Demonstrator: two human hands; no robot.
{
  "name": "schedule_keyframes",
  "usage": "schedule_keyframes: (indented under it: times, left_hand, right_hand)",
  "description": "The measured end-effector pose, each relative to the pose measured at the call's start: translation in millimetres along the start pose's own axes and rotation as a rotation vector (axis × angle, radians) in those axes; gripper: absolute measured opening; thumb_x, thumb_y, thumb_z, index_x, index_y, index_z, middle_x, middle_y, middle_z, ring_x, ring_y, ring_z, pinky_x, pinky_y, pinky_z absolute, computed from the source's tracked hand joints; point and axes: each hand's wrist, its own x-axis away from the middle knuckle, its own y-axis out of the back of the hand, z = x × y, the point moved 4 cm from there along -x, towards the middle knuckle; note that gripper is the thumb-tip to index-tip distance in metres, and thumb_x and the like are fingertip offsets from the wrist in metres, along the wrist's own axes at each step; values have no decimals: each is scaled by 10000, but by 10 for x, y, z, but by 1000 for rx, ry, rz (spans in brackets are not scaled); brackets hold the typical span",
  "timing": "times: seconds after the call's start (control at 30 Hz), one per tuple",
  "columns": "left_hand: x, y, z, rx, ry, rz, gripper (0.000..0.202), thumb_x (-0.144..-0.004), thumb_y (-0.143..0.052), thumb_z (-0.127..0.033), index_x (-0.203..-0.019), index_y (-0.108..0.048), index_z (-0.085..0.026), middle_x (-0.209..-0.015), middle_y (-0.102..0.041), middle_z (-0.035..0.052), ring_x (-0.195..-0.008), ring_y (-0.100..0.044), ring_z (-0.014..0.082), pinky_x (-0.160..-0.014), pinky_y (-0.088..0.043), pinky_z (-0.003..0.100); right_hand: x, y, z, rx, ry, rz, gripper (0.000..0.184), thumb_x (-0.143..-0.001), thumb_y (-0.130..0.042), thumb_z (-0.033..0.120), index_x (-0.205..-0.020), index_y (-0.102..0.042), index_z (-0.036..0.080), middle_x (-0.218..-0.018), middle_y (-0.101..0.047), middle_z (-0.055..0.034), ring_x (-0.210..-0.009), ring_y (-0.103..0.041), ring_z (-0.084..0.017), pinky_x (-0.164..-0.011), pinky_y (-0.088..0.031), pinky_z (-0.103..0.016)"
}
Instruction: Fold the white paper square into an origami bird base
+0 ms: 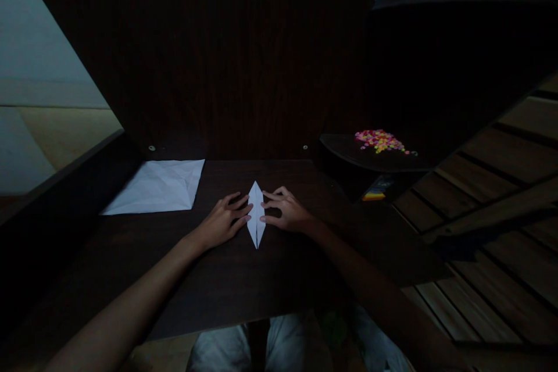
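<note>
A narrow, diamond-shaped folded white paper (256, 212) lies on the dark wooden desk (244, 279), pointing away from me. My left hand (224, 222) lies flat to its left, fingers stretched out and fingertips pressing the paper's left edge. My right hand (285, 210) sits on the right side, fingers slightly curled with the tips on the paper's right edge. Neither hand lifts the paper.
A creased white paper sheet (159, 187) lies at the desk's back left. A dark side shelf (370, 160) at the right carries a heap of small colourful pieces (379, 140). A tall dark back panel (226, 58) closes the desk's far side. Wooden floor planks (501, 186) lie to the right.
</note>
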Motion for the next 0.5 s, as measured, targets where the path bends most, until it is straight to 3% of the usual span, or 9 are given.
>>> schedule_keyframes:
  times: [0.3,0.5]
  left_hand:
    - [2,-12,-13,16,-4,6,394,-946,-429,-359,-1306,-537,-244,-1393,-496,89,-1259,-392,309,-991,-357,558]
    - [1,22,-25,25,12,-77,356,-912,-492,-365,-1194,-641,-207,-1353,-525,111,-1151,-416,296,-967,-396,514]
  right_hand:
    - [-9,-16,-20,-23,-1,-4,348,-790,-677,430,-1065,-695,217,-1347,-534,-109,-1138,-414,-280,-942,-376,-515]
    - [-18,-24,-28,-18,-38,-53,350,-773,-698,424,-1058,-709,221,-1317,-532,-117,-1160,-393,-285,-970,-372,-494]
